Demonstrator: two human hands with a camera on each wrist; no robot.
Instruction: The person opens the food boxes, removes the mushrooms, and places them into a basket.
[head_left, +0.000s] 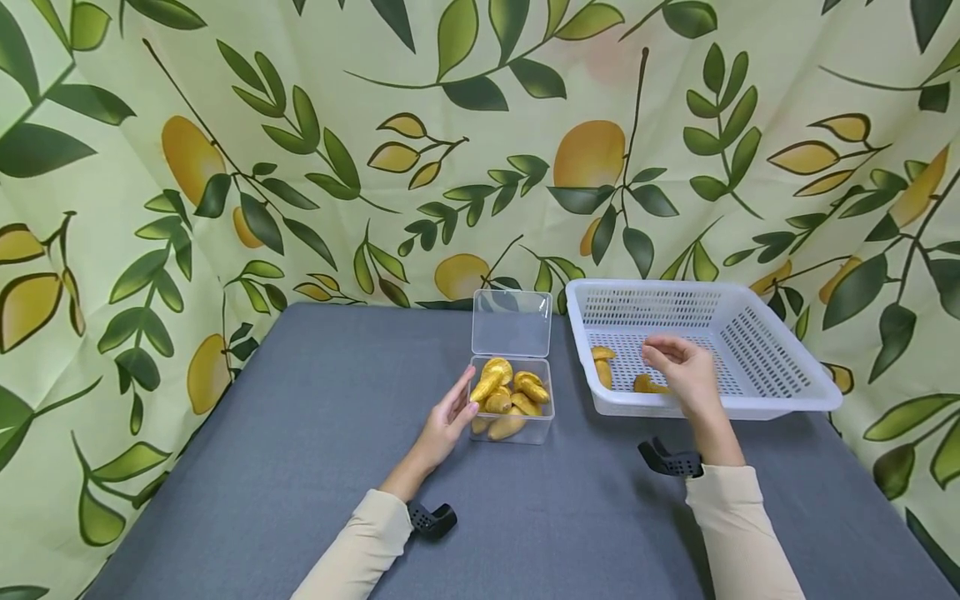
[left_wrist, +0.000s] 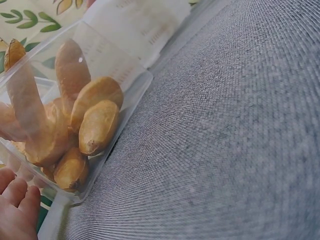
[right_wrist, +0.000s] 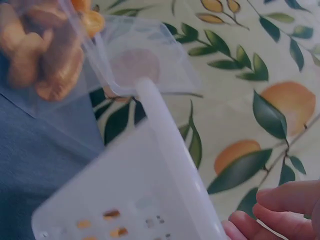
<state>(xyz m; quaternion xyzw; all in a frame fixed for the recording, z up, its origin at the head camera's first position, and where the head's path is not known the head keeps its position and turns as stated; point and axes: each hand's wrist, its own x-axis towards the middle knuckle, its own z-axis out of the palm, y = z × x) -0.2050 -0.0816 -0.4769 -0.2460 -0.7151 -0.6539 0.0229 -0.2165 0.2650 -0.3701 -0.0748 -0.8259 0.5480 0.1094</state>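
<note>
A clear plastic box (head_left: 542, 429) stands on the table with its lid raised at the back. Several golden-brown, elongated pieces resembling small potatoes (left_wrist: 99, 127) are heaped inside it. My left hand (head_left: 444, 429) rests against the box's left side, fingers extended. Over the front of a white perforated basket (head_left: 780, 403) is my right hand (head_left: 688, 379), its fingers loosely bent. Nothing shows between the right fingertips (right_wrist: 285, 196) in the right wrist view. A few more of the golden-brown pieces (head_left: 603, 373) lie in the basket's left part, below and left of that hand.
The basket stands just right of the box, near the table's back edge. The box's clear lid (head_left: 512, 323) tilts up near the leaf-and-fruit patterned cloth (head_left: 420, 92) behind. Grey fabric covers the table (head_left: 315, 417). A black wrist mount (head_left: 432, 522) sits on each forearm.
</note>
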